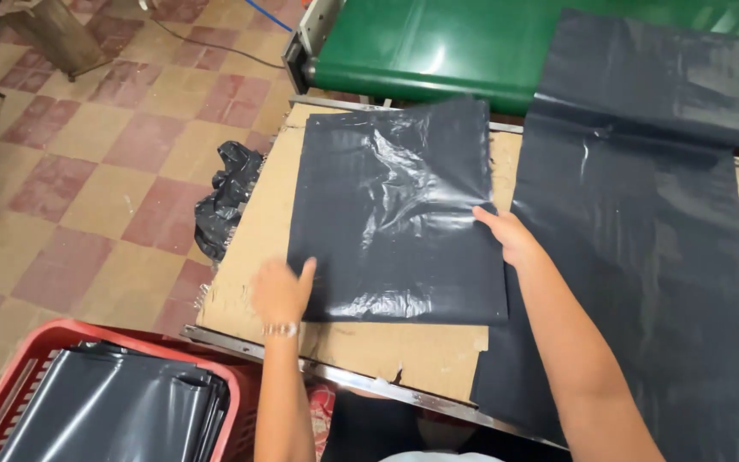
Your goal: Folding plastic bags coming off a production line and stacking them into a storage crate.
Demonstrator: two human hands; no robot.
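Checkered floor tiles [87,162] in red and cream are seen to the left of a counter [387,351] covered with worn brown cardboard and edged with a metal strip. At its far end a green-covered machine bed [421,43] is seen, from which a long strip of black plastic film [643,257] is laid down the right side of the counter, apparently so that it can be fed flat.

A separate black plastic bag [395,214] is spread flat in the middle of the cardboard, its glossy surface wrinkled in places. It seems to be held down at two opposite edges so that it stays smooth and square. The left hand [282,291] is placed at the bag's near left corner, with the thumb raised and the fingers [308,269] loosely apart, only just touching the edge; nothing is clamped in it. A metal watch [281,329] is worn on that wrist. The right hand [511,235] is laid on the bag's right edge, next to the long strip, with its fingers [482,214] stretched out flat and close together, pressed on the plastic rather than closed around it.

Below the counter at the near left a red plastic crate [10,385] is set, in which a stack of folded black bags [113,406] is kept, probably within easy reach of the left hand. A crumpled black bag [228,197] is seen on the floor beside the counter's left edge.
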